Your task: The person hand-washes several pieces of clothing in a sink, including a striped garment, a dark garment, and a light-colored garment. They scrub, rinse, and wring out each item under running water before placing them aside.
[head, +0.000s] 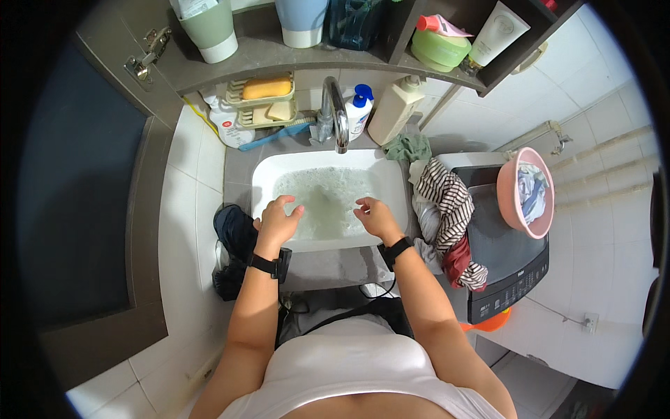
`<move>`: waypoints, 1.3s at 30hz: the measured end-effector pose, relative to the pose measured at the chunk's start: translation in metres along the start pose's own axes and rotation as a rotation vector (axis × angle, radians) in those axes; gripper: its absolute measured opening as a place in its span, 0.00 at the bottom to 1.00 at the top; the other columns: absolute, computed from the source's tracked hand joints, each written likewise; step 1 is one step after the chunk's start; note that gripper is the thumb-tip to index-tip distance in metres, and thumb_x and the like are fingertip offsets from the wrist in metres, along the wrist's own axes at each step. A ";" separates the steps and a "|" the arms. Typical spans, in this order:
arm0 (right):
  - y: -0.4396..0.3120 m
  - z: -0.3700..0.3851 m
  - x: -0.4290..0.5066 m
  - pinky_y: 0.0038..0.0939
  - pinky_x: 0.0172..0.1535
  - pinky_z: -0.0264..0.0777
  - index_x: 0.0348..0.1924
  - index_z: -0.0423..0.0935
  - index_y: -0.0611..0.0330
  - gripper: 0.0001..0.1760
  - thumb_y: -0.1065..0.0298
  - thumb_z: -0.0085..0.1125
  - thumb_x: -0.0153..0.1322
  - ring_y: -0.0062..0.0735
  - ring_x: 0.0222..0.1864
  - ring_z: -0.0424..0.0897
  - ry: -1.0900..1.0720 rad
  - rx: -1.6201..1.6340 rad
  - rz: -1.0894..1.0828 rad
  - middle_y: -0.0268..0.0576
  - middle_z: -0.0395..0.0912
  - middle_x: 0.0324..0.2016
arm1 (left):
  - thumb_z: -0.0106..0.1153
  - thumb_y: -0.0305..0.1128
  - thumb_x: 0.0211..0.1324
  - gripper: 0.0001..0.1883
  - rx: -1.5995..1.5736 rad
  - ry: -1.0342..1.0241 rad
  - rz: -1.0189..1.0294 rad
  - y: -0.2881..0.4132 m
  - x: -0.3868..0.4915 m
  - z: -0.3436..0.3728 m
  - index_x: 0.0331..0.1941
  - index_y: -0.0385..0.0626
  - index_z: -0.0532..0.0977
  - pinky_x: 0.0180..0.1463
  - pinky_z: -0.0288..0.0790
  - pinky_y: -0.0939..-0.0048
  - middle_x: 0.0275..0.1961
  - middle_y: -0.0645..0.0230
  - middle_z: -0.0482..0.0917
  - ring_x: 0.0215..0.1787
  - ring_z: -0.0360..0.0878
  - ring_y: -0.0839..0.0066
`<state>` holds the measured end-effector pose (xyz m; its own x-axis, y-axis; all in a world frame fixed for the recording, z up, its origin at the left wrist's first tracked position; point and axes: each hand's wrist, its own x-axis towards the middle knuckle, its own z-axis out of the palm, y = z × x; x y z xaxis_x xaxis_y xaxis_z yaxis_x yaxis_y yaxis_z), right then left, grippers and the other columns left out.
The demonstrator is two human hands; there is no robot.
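Before me is a white washbasin [261, 175] of cloudy, soapy water [324, 204]. My left hand [280, 217] hovers over its left side, thumb and fingers apart, holding nothing. Over the right side, my right hand [376, 216] has its fingers loosely curled and apart, with nothing visible in them. A chrome faucet [337, 112] arches over the far rim, and no stream runs from it. Dark clothes [233, 235] lie left of the basin, close to my left wrist. Right of it is a heap with a striped garment [444, 201] and a dark red cloth [457, 259].
A pink plastic basin [507, 194] with clothes tilts on the washing machine [487, 230]. Behind the sink stand a soap rack [267, 123], a blue-handled brush [277, 135], a blue-capped pump bottle [359, 112] and a beige bottle [395, 112]. A shelf [261, 65] overhangs them.
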<state>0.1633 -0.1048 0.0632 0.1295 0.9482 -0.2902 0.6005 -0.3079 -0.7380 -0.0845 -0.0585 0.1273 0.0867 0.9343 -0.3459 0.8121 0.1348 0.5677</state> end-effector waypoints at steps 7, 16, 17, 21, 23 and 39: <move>-0.006 0.006 -0.004 0.34 0.42 0.74 0.47 0.77 0.63 0.19 0.61 0.62 0.66 0.41 0.37 0.81 0.072 -0.016 0.060 0.49 0.81 0.34 | 0.56 0.50 0.58 0.22 -0.062 -0.078 0.078 -0.012 0.022 0.013 0.53 0.52 0.74 0.61 0.51 0.45 0.57 0.60 0.76 0.60 0.71 0.60; 0.003 0.005 0.011 0.33 0.40 0.74 0.47 0.77 0.66 0.20 0.63 0.62 0.66 0.38 0.35 0.81 0.038 0.006 0.026 0.48 0.81 0.33 | 0.55 0.49 0.59 0.22 -0.083 -0.092 0.009 -0.022 0.023 0.024 0.53 0.52 0.74 0.64 0.49 0.44 0.58 0.61 0.75 0.61 0.70 0.60; 0.003 0.003 0.013 0.33 0.40 0.74 0.47 0.77 0.66 0.20 0.63 0.62 0.66 0.38 0.35 0.81 0.031 0.015 0.030 0.48 0.81 0.33 | 0.55 0.48 0.59 0.22 -0.086 -0.086 0.003 -0.022 0.022 0.024 0.53 0.52 0.74 0.64 0.48 0.43 0.58 0.61 0.75 0.62 0.70 0.60; -0.005 -0.002 0.025 0.38 0.44 0.74 0.47 0.77 0.63 0.20 0.62 0.61 0.66 0.49 0.38 0.81 0.009 0.047 -0.038 0.55 0.81 0.36 | 0.54 0.48 0.59 0.22 -0.086 -0.080 -0.018 -0.020 0.022 0.024 0.53 0.51 0.74 0.65 0.46 0.42 0.58 0.61 0.75 0.63 0.69 0.60; -0.013 -0.005 0.033 0.38 0.43 0.74 0.48 0.77 0.64 0.20 0.63 0.62 0.66 0.49 0.38 0.81 0.000 0.093 -0.068 0.55 0.81 0.35 | 0.55 0.48 0.59 0.22 -0.108 -0.064 -0.016 -0.019 0.023 0.023 0.53 0.51 0.74 0.65 0.47 0.43 0.58 0.61 0.75 0.63 0.69 0.60; -0.046 -0.019 0.071 0.36 0.45 0.73 0.49 0.76 0.63 0.21 0.63 0.62 0.66 0.45 0.40 0.81 -0.087 0.040 -0.120 0.51 0.82 0.36 | 0.58 0.44 0.59 0.21 -0.073 0.020 -0.094 -0.029 0.021 0.023 0.53 0.46 0.74 0.58 0.65 0.66 0.52 0.62 0.79 0.57 0.75 0.66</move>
<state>0.1603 -0.0222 0.0882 -0.0118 0.9685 -0.2488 0.5757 -0.1969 -0.7936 -0.0925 -0.0510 0.0865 0.0001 0.9229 -0.3851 0.7719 0.2448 0.5867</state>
